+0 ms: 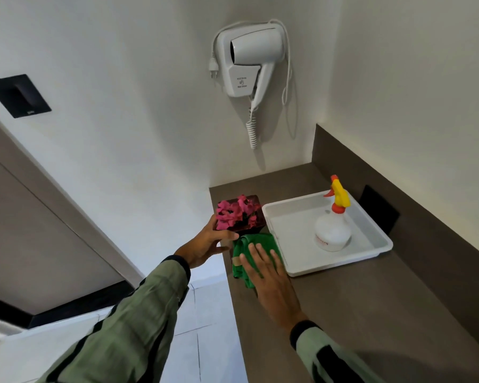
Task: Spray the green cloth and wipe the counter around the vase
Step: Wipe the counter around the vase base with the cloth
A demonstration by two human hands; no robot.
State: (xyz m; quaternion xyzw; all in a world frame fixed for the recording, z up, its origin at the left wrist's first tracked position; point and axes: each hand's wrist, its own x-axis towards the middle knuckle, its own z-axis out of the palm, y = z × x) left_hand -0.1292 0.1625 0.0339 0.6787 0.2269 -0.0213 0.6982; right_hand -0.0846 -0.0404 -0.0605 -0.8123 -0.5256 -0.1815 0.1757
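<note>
A dark square vase (256, 217) filled with pink flowers (237, 211) stands near the left edge of the brown counter (343, 308). My left hand (205, 246) grips the vase's near left side. Just in front of the vase lies the crumpled green cloth (246, 248). My right hand (268, 277) rests flat on the cloth, fingers spread, pressing it to the counter. A white spray bottle (333, 230) with a yellow and orange trigger head stands upright inside the white tray (296, 261) to the right.
The tray sits close beside the vase and cloth. A dark backsplash (398, 194) with a black socket plate (379, 208) runs along the right. A white hairdryer (249, 62) hangs on the wall above. The counter's left edge drops to a tiled floor (199, 327).
</note>
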